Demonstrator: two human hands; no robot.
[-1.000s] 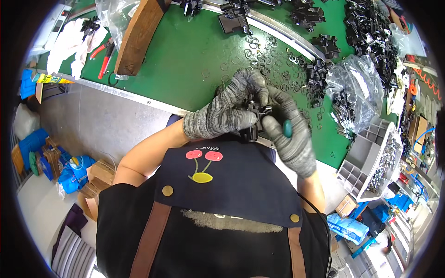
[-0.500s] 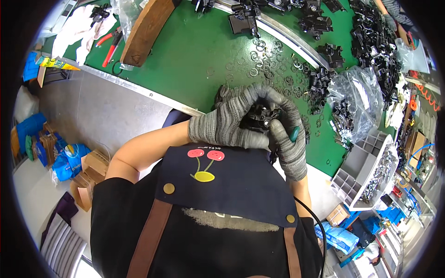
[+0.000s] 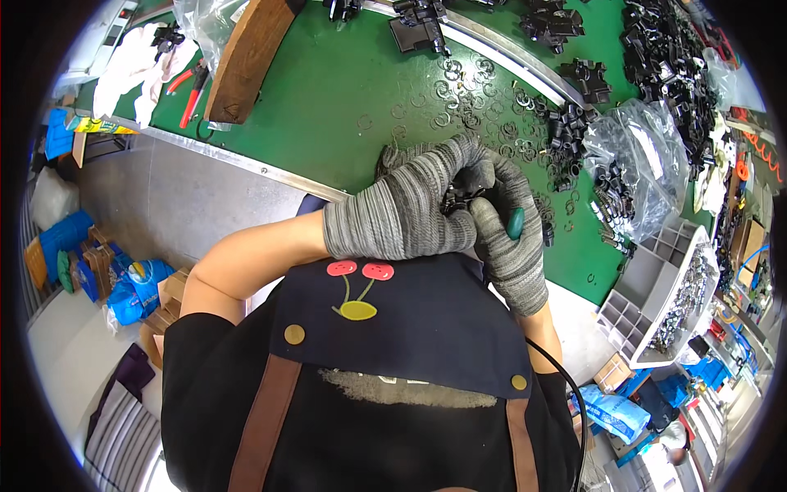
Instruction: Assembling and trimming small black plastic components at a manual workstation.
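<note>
Pliers: red-handled (image 3: 192, 107), lying on the green desk (image 3: 328, 98) beside the wooden block (image 3: 246, 70).
Left hand: striped glove (image 3: 402, 205) – fingers now curled further over the black part, pinching it.
Black part: between the hands (image 3: 461, 195), above the desk's near edge; more covered than half a second ago – both hands remain occupied with it.
Rings: scattered on the desk (image 3: 467, 102) beyond the hands.
Right hand: gloved (image 3: 515, 242), fingers bent around the part's right side, thumb close; cannot tell whether they pinch.
Bag: clear plastic (image 3: 648, 148), farther right.
</note>
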